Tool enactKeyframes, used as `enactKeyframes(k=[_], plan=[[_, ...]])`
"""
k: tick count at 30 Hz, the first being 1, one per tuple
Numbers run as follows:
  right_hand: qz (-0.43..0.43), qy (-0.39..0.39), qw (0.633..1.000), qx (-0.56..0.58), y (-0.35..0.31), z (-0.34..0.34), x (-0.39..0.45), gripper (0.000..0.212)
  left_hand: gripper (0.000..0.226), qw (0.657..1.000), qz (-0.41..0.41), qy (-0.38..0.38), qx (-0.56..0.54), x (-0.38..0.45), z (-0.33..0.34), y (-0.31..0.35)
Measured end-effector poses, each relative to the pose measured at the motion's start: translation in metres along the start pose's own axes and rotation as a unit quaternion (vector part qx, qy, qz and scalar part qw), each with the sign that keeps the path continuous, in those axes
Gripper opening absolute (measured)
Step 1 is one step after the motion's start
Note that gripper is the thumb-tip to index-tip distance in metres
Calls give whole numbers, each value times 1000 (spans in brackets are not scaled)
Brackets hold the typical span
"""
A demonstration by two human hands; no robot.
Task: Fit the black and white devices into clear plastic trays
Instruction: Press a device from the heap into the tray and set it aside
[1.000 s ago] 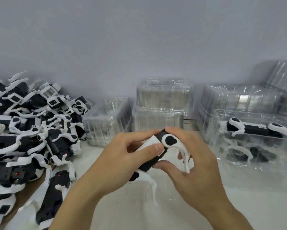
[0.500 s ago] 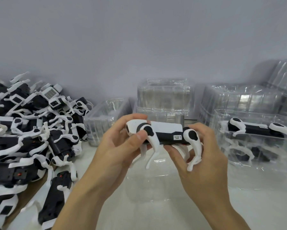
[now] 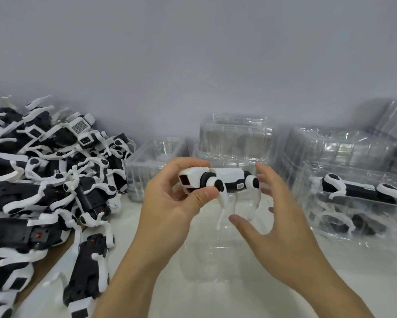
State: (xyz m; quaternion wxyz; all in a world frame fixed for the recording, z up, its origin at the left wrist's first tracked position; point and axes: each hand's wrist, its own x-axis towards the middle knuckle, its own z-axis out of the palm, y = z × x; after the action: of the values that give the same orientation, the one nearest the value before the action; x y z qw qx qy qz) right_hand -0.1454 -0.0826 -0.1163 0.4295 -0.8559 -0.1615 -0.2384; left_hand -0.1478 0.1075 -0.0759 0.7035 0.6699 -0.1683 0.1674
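My left hand [image 3: 170, 203] grips the front end of a black and white dog-shaped device [image 3: 225, 180], held level in mid-air with its white legs hanging down. My right hand [image 3: 275, 216] is spread beside the device's rear end, fingers loose and blurred, not gripping it. Below the device a clear plastic tray [image 3: 206, 255] lies on the white table. At the right, another device [image 3: 360, 189] lies in a clear tray [image 3: 330, 216].
A big heap of black and white devices [image 3: 43, 184] fills the left side, some spilling toward the front edge. Stacks of clear trays [image 3: 234, 138] stand along the wall, with an open one [image 3: 151, 161] at the heap's edge and more [image 3: 344, 148] at the right.
The device turned from tilted between both hands to level. My right hand let go of its rear end and opened; my left hand keeps its hold on the front.
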Motion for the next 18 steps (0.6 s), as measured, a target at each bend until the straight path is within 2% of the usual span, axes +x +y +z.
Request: enactKeyframes(k=[3,7,9,12,15,18], plan=[[-49,3,999,-15,-16,-3,22,71,27,1000,0,1,-5,1,0,0],[-69,-39,997,-13,-30,5,46,43,32,998,-15,22,-48,3,-1,-2],[-64,-31,997,5,-28,10,48,40,35,997,-32,17,-64,4,-4,-6],[-32,-17,999,-6,-15,9,46,40,25,993,-72,38,-85,7,-6,-15],[21,7,998,-52,-1,0,45,41,13,984,-118,126,37,7,-7,-31],[45,1,994,-100,2,-2,42,38,25,960,-198,117,158,0,-4,-45]])
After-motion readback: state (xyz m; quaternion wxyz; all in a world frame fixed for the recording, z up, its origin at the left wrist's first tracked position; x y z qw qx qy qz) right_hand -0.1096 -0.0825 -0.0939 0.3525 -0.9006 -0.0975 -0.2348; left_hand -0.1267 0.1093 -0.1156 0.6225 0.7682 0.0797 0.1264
